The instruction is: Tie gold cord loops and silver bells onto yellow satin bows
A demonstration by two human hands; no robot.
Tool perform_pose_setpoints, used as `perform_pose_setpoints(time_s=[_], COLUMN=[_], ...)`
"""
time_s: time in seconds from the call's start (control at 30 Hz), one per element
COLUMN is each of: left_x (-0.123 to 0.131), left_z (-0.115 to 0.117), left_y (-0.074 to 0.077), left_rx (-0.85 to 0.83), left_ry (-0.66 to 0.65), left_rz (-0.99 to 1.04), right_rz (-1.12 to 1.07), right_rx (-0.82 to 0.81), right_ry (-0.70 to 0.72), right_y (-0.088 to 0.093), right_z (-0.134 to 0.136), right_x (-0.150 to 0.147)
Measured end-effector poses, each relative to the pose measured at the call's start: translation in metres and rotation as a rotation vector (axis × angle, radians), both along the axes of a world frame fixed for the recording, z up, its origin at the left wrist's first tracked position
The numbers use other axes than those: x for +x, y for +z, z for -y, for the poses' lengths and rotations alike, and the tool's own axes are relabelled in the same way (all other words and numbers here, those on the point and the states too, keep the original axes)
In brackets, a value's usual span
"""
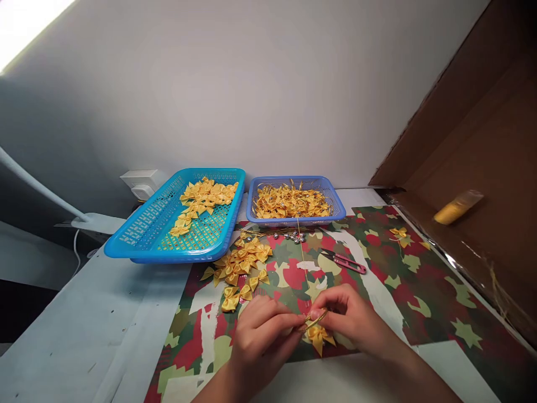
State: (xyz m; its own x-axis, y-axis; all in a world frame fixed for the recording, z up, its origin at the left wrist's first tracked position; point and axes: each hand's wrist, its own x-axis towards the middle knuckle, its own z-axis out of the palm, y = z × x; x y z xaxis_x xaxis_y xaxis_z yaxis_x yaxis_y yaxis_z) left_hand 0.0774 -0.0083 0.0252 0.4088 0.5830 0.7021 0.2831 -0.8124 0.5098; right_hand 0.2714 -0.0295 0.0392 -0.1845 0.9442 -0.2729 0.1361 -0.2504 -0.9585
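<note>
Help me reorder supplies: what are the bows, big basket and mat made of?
Bows: likely satin ribbon, by their glossy yellow sheen. Big basket: moulded blue plastic, with a lattice of holes. Mat: seems printed paper, flat and matte, though thin plastic is possible.

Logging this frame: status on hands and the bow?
Left hand and right hand both pinch one yellow ribbon bow with gold cord. Pile of bows and thread snips lie beyond, apart from hands.

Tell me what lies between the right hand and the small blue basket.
Head view: a thin gold cord runs toward the right hand over the patterned mat; silver bells lie before the small blue basket.
</note>
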Motion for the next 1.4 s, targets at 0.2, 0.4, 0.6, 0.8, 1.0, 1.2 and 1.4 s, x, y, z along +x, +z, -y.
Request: perform_pose_setpoints(time_s=[0.2, 0.4, 0.6, 0.8, 1.0, 1.2, 1.4], left_x=[0.000, -0.002, -0.002, -0.002, -0.001, 0.000, 0.002], left_z=[0.000, 0.002, 0.002, 0.002, 0.002, 0.003, 0.002], left_y=[0.002, 0.004, 0.006, 0.005, 0.004, 0.002, 0.000], left_rx=[0.017, 0.023, 0.025, 0.015, 0.012, -0.001, -0.034], left_ry=[0.010, -0.002, 0.005, -0.009, 0.003, 0.035, 0.066], left_rz=[0.017, 0.026, 0.018, 0.040, 0.049, 0.037, 0.048], right_rz=[-0.155, -0.232, -0.266, -0.260, -0.308, -0.292, -0.296], right_rx=[-0.079, -0.125, -0.163, -0.164, -0.138, -0.105, -0.160], right_ry=[0.012, -0.003, 0.001, 0.020, 0.012, -0.028, -0.097], right_y=[-0.013, -0.010, -0.008, -0.011, -0.014, -0.009, -0.009], right_z=[0.000, 0.000, 0.000, 0.000, 0.000, -0.001, -0.001], right_x=[0.001, -0.002, -0.003, -0.003, -0.006, -0.011, -0.012])
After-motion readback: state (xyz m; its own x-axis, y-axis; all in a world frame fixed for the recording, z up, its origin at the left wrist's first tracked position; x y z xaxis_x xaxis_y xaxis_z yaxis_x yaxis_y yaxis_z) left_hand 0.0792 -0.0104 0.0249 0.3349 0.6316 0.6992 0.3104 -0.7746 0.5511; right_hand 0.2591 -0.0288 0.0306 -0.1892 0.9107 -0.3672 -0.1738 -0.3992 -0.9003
